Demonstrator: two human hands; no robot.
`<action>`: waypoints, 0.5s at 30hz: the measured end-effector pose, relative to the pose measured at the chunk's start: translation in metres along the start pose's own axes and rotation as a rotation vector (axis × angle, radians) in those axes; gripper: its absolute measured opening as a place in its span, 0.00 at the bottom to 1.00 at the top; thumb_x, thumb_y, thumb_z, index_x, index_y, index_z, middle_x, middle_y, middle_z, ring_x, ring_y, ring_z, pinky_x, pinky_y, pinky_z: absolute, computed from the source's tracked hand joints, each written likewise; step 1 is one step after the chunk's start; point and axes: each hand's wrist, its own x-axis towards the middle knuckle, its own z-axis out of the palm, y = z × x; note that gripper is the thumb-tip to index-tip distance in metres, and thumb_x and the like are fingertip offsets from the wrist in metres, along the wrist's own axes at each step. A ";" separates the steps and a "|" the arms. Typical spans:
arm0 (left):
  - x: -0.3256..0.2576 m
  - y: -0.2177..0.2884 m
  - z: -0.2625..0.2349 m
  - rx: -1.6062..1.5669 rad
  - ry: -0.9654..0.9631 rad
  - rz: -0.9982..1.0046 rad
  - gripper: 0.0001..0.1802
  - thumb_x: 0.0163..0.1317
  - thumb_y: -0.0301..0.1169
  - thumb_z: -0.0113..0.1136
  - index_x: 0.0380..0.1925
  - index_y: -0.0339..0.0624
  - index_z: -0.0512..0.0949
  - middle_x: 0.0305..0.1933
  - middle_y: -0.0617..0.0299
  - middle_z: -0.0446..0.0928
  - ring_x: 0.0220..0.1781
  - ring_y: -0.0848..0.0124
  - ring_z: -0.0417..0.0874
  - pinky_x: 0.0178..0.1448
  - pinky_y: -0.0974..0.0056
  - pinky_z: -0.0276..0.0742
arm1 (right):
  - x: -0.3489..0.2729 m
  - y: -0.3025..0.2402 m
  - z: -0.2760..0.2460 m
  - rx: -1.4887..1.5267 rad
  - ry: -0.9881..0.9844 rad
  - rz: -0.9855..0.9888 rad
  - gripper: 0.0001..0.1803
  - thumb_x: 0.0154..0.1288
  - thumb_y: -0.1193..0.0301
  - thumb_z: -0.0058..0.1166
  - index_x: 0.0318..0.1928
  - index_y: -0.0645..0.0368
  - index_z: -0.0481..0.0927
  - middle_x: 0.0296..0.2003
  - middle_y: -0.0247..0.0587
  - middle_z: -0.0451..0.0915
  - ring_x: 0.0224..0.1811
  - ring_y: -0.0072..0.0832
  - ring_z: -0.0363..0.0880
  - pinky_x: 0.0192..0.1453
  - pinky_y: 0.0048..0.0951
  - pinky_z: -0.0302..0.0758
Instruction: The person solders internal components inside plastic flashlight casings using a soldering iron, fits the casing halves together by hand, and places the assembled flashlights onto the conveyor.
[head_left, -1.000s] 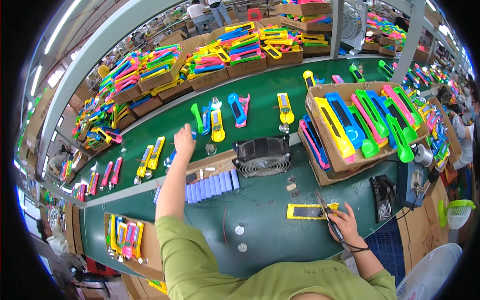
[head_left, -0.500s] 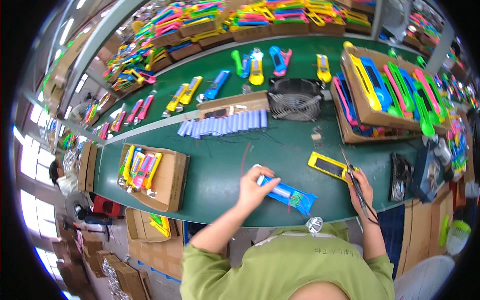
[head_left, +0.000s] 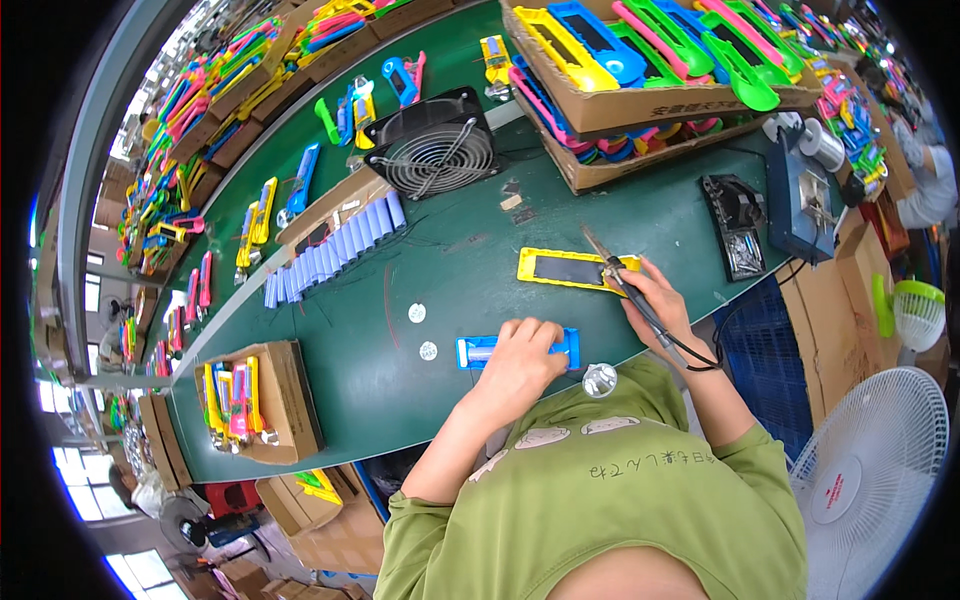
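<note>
My left hand [head_left: 520, 362] is closed over the middle of a blue lamp housing [head_left: 570, 347] lying on the green bench. A pale purple battery cell [head_left: 480, 353] shows in its left end; my fingers hide the middle. A silver round lamp head [head_left: 600, 380] hangs by the housing's right end, at the bench edge. My right hand [head_left: 655, 305] grips a soldering iron [head_left: 640, 300], its tip pointing up and left and its black cord looping by the wrist. Beneath the iron lies a yellow lamp housing [head_left: 575, 268] with a dark panel; my right fingertips overlap its right end.
Ahead are a row of purple battery cells [head_left: 340, 245] and a black fan [head_left: 440, 150]. Cardboard boxes of coloured housings [head_left: 660, 105] stand at the far right, near a blue soldering station [head_left: 800, 195]. A box of assembled lamps [head_left: 290, 400] sits left. Two round white stickers [head_left: 428, 350] lie nearby.
My view has swung toward the right. My left hand has shifted from the blue housing's left end to its middle, and the housing lies more level. My right hand still holds the soldering iron.
</note>
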 end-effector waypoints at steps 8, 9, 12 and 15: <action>-0.012 -0.012 -0.004 -0.088 0.008 0.007 0.08 0.47 0.27 0.59 0.30 0.44 0.78 0.38 0.58 0.70 0.40 0.64 0.71 0.42 0.63 0.66 | -0.009 0.009 0.000 0.013 -0.044 -0.044 0.31 0.43 0.85 0.55 0.53 0.57 0.69 0.30 0.38 0.78 0.29 0.33 0.79 0.63 0.47 0.63; -0.010 -0.013 -0.004 -0.087 0.006 0.006 0.08 0.47 0.27 0.59 0.30 0.44 0.78 0.38 0.58 0.70 0.40 0.64 0.71 0.42 0.63 0.66 | -0.009 0.010 0.001 0.014 -0.052 -0.049 0.32 0.42 0.86 0.55 0.54 0.57 0.69 0.29 0.38 0.78 0.29 0.32 0.78 0.63 0.47 0.62; -0.005 -0.018 0.000 -0.067 -0.058 0.028 0.09 0.47 0.27 0.59 0.31 0.44 0.79 0.37 0.60 0.69 0.40 0.64 0.71 0.42 0.62 0.65 | -0.005 0.005 0.004 0.026 -0.022 -0.064 0.33 0.42 0.86 0.54 0.54 0.57 0.68 0.28 0.37 0.77 0.27 0.32 0.77 0.63 0.47 0.62; -0.004 -0.026 0.003 -0.249 -0.121 0.002 0.08 0.47 0.25 0.59 0.31 0.43 0.79 0.39 0.59 0.70 0.40 0.63 0.70 0.44 0.62 0.65 | -0.006 0.005 0.000 -0.009 -0.096 -0.023 0.26 0.48 0.87 0.54 0.50 0.58 0.68 0.35 0.42 0.80 0.34 0.37 0.81 0.63 0.50 0.62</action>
